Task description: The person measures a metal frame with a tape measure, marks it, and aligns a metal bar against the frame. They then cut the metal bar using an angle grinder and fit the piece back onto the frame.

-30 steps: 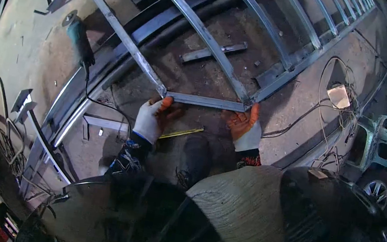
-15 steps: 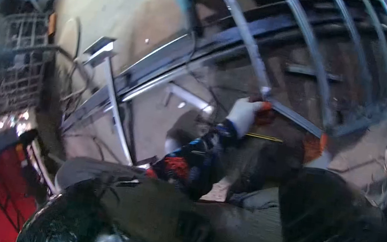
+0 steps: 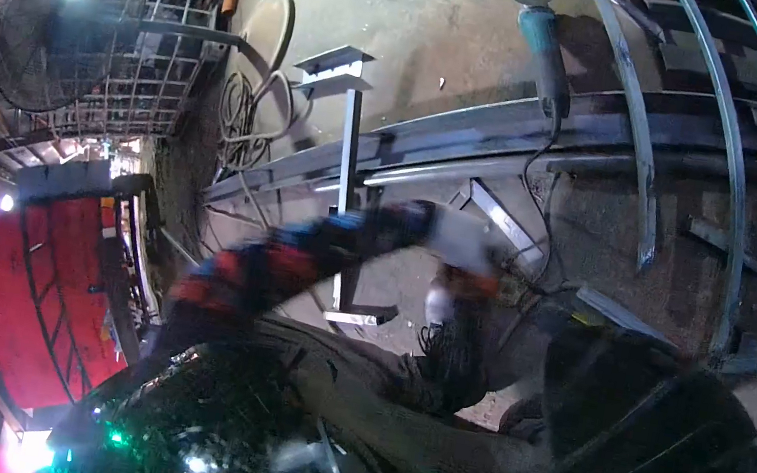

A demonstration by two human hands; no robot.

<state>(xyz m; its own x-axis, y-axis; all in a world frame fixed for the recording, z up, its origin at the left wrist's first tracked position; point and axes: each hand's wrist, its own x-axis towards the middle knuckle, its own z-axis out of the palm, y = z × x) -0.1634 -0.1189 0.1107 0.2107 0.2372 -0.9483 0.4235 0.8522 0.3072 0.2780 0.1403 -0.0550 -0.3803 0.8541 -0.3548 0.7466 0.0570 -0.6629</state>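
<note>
My left hand [image 3: 464, 245], in a white glove with orange-red on its finger side, is blurred in front of my legs. Its fingers are smeared, so any grip is unclear. Just beyond it, a short metal profile [image 3: 506, 222] lies on the floor. My right hand does not show. A grey metal bar [image 3: 623, 316] lies near my dark-clad knee, with a small yellow item [image 3: 587, 318] by its near end. An angle grinder [image 3: 544, 55] with a disc rests farther away, its cable running back towards me.
Long steel beams [image 3: 475, 128] cross the floor, and several metal bars [image 3: 635, 119] stretch away at the right. A T-shaped metal piece [image 3: 349, 148] stands left of centre. Coiled hose [image 3: 243, 121], a wire cage [image 3: 155, 53] and a red panel [image 3: 42, 297] are at the left.
The view has swung left, shifting the scene rightward. My left hand has come away from the metal bar, back towards my body. My right hand, seen earlier at the bar's other end, has left sight.
</note>
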